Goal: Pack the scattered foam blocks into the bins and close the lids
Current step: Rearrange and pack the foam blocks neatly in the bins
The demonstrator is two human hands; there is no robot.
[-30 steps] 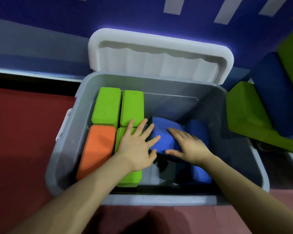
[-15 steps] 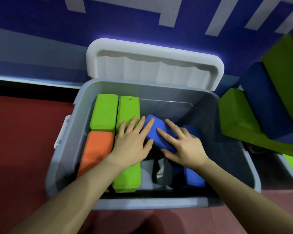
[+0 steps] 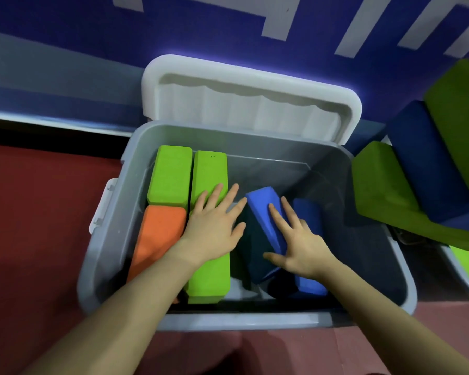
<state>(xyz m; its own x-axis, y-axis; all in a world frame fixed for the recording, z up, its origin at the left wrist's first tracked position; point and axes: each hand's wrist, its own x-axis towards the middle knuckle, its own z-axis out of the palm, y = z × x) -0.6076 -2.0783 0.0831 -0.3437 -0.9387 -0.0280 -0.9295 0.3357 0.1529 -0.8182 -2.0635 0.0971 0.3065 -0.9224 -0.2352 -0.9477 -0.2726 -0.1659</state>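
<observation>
While the left hand [image 3: 213, 234] rests spread on green blocks [image 3: 209, 234], the right hand's [image 3: 301, 250] flat grip presses the tilted blue block [image 3: 260, 204].

Blocks [image 3: 169, 175] in bin [image 3: 244, 322], lid [image 3: 251, 96] behind

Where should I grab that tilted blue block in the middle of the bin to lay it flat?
Probably by its two long sides, coming from above. The tilted blue block leans with its far end raised, its long faces exposed. The right hand already lies flat on its right face; the left hand rests on the green block beside it, so the left face is free.
</observation>
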